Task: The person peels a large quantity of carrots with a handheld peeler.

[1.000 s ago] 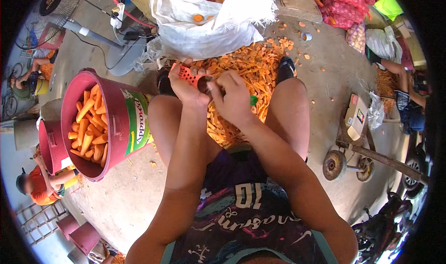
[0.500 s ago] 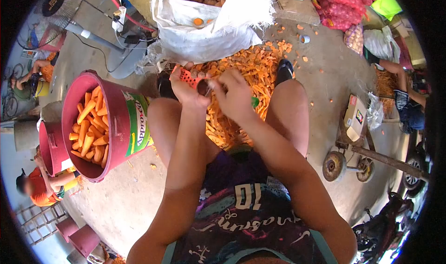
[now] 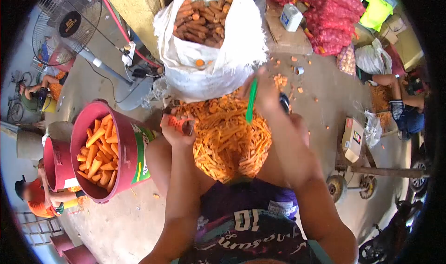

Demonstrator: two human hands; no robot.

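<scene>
My left hand (image 3: 174, 131) is closed around a reddish-orange piece with round holes, a perforated holder (image 3: 180, 124), its dark open end facing right. My right hand (image 3: 262, 89) is raised near the white sack and smeared by motion. A slim green tool (image 3: 251, 101) points down from its fingers; what kind it is cannot be made out. Between my knees lies a heap of orange carrot peelings (image 3: 223, 138). Left of my leg stands a red bucket (image 3: 125, 157) of peeled carrots (image 3: 98, 150).
Ahead is a white sack (image 3: 186, 75) of unpeeled carrots (image 3: 202, 24). A fan (image 3: 69, 24) with cords stands at left. Red net bags (image 3: 334, 17) and a white jug (image 3: 291, 17) are at far right. A wheeled cart (image 3: 357, 166) is at right. Other people sit at both sides.
My hands have moved apart. My right hand went up and right with the green tool; my left hand dropped lower and left, still holding the perforated holder. The view has tilted upward.
</scene>
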